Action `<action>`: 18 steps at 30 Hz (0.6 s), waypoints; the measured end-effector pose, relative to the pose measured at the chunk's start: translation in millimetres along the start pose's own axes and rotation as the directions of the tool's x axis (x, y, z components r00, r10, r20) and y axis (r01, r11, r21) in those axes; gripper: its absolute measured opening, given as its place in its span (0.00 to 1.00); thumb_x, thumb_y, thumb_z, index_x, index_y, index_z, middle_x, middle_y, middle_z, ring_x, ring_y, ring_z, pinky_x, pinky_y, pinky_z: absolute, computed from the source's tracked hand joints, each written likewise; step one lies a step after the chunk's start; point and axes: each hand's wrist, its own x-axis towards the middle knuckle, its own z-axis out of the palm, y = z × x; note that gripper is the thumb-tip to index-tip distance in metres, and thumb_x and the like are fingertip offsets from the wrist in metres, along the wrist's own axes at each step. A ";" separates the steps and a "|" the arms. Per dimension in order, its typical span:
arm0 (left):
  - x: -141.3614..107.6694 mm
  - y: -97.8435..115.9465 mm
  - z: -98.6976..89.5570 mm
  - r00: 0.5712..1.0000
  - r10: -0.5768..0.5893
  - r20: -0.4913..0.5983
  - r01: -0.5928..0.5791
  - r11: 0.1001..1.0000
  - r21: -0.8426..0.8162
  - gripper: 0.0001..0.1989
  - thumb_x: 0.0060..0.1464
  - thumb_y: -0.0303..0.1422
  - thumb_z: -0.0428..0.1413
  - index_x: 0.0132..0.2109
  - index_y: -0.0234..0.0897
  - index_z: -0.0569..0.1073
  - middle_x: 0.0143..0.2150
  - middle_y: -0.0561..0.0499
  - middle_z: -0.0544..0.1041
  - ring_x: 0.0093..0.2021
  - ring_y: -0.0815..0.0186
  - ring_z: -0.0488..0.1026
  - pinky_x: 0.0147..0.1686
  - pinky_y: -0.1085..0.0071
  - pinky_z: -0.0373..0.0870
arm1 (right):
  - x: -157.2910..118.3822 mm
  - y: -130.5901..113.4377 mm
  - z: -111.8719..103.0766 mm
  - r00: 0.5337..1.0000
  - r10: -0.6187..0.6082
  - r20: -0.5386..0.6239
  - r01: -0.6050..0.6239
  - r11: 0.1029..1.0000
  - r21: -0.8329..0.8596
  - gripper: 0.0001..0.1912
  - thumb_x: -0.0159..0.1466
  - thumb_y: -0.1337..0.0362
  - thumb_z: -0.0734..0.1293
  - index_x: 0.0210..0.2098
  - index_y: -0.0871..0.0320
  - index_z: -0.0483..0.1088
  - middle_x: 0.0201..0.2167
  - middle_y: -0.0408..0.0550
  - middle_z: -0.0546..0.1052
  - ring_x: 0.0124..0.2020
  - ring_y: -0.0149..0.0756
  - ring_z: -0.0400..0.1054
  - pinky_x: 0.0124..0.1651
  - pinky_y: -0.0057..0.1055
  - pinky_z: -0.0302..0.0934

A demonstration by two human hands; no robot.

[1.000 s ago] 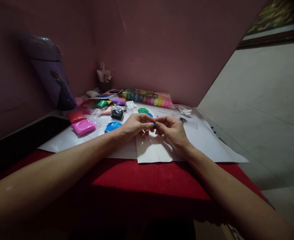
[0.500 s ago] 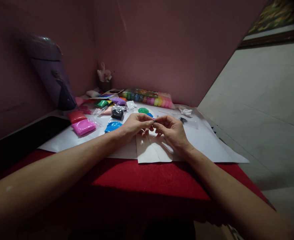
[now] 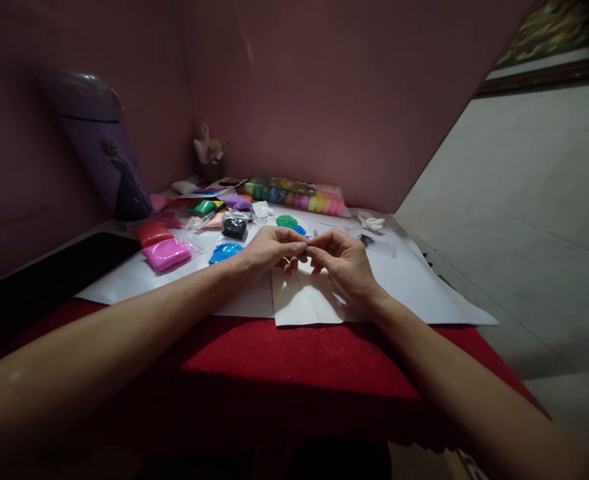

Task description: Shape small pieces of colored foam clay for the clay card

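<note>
My left hand (image 3: 270, 249) and my right hand (image 3: 347, 261) meet above a small white sheet (image 3: 307, 303). Thumb and fingers of each are pinched together at one spot, on something small and dark that I cannot make out. Just behind the fingertips lie a green textured piece (image 3: 287, 221) and a blue one (image 3: 299, 230), partly hidden by my left hand. A packet of blue clay (image 3: 225, 252) is beside my left wrist. Dark bits (image 3: 367, 240) lie on clear plastic to the right of my right hand.
Packets of pink (image 3: 167, 254), red (image 3: 153, 233), black (image 3: 235, 228) and green clay (image 3: 203, 207) lie at left. A long multicoloured pack (image 3: 294, 195) rests by the wall. Crumpled white tissue (image 3: 371, 221) is at back right. A purple bag (image 3: 104, 147) stands at far left.
Both hands stay almost in place, with only a slight shift of the fingers. The whole view has moved very slightly.
</note>
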 end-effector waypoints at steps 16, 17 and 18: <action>0.4 3.9 8.3 0.993 -0.009 -0.117 0.004 0.999 -0.044 0.05 0.53 0.22 0.55 0.30 0.30 0.73 0.23 0.52 0.74 0.17 0.76 0.65 0.19 0.77 0.60 | 1.9 2.4 -1.9 1.000 -0.018 -0.015 0.017 0.999 -0.041 0.08 0.56 0.62 0.72 0.29 0.59 0.70 0.24 0.43 0.75 0.22 0.28 0.67 0.23 0.27 0.64; 0.3 3.8 8.2 0.992 -0.007 -0.127 0.002 0.999 -0.044 0.05 0.53 0.22 0.55 0.30 0.30 0.73 0.23 0.52 0.74 0.17 0.76 0.65 0.19 0.77 0.60 | 2.1 2.4 -1.8 1.000 -0.018 -0.019 0.017 0.999 -0.042 0.08 0.56 0.62 0.72 0.29 0.59 0.70 0.23 0.43 0.75 0.22 0.28 0.67 0.22 0.27 0.65; 0.1 3.9 8.1 0.991 -0.007 -0.135 0.002 0.999 -0.039 0.05 0.53 0.22 0.55 0.30 0.30 0.73 0.23 0.52 0.74 0.17 0.76 0.65 0.19 0.77 0.60 | 2.3 2.4 -1.8 1.000 -0.018 -0.022 0.017 0.999 -0.042 0.08 0.56 0.62 0.72 0.28 0.59 0.70 0.23 0.43 0.75 0.21 0.28 0.67 0.22 0.27 0.65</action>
